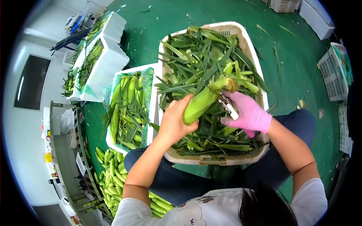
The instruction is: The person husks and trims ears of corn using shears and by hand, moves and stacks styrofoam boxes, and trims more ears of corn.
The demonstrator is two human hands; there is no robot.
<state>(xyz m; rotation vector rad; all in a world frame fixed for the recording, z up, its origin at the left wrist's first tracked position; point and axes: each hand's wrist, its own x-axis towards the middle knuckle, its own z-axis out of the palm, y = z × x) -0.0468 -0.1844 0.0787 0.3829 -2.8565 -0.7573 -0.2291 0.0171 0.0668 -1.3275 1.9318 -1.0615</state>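
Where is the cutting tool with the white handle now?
In the head view, the cutting tool is in the pink-gloved right hand, just to the right of the held corn ear, over the large basket.

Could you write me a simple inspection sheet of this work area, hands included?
Surface: green floor, scattered with leaf scraps
Job's things: unpeeled corn ear; metal cutting tool; basket heaped with leaves
Clutter: pile of corn ears on the floor; white box of corn beside the basket
Grippers: none, human hands; left hand bare, holding the ear; right hand pink-gloved, holding the tool
Cables: nothing seen
Surroundings: foam boxes at picture left, white crate at right
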